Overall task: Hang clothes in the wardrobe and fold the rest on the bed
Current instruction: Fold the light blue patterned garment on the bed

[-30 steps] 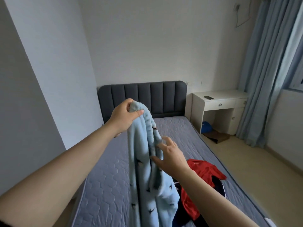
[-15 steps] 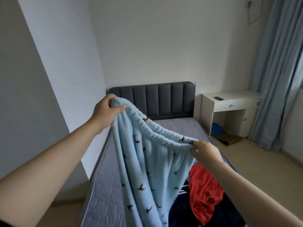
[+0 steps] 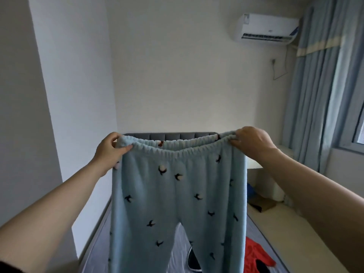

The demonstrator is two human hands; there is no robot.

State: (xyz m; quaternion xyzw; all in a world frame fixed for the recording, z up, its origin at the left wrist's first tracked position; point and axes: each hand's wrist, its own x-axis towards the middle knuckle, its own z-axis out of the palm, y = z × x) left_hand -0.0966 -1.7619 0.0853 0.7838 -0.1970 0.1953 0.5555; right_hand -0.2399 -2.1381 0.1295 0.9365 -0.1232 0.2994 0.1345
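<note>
Light blue fleece trousers [image 3: 177, 203] with small dark bird prints hang spread out in front of me, waistband up and both legs dangling over the bed [image 3: 98, 243]. My left hand [image 3: 110, 152] pinches the left end of the elastic waistband. My right hand [image 3: 252, 142] grips the right end, stretching the band level. A red garment [image 3: 256, 255] lies on the mattress at the lower right, with a dark garment [image 3: 194, 261] beside it, partly hidden by the trousers.
The grey headboard [image 3: 169, 135] peeks over the waistband. A white desk [image 3: 271, 186] stands right of the bed, with a cardboard piece [image 3: 262, 203] on the floor. Blue curtains [image 3: 325, 95] cover the right wall; an air conditioner [image 3: 266, 28] hangs above. A white wall [image 3: 39, 95] closes the left.
Both hands have risen and moved apart, pulling the waistband out flat so the trousers hang open. My view has tilted upward, showing the air conditioner.
</note>
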